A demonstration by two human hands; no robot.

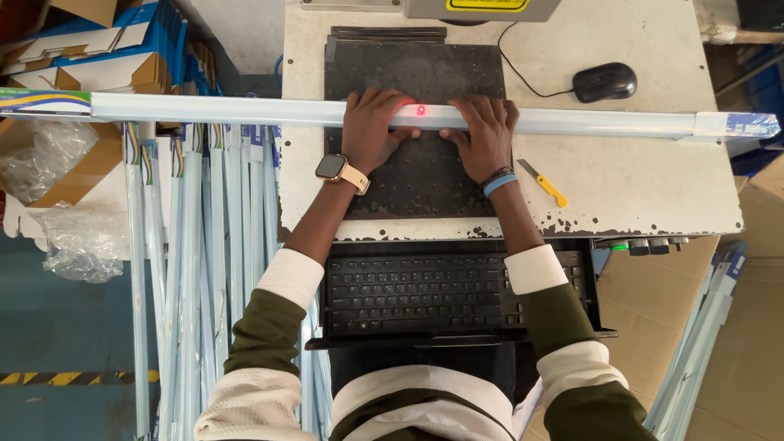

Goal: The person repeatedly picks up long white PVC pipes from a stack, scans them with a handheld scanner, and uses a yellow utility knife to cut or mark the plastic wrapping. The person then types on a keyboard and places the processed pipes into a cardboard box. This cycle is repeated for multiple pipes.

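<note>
Tube light [245,109] lies pressed under both hands, left [371,122] and right [483,129], fingers flat.

Left hand [371,122], right hand [483,131] press long tube [245,109] on perforated plate [416,175].
</note>
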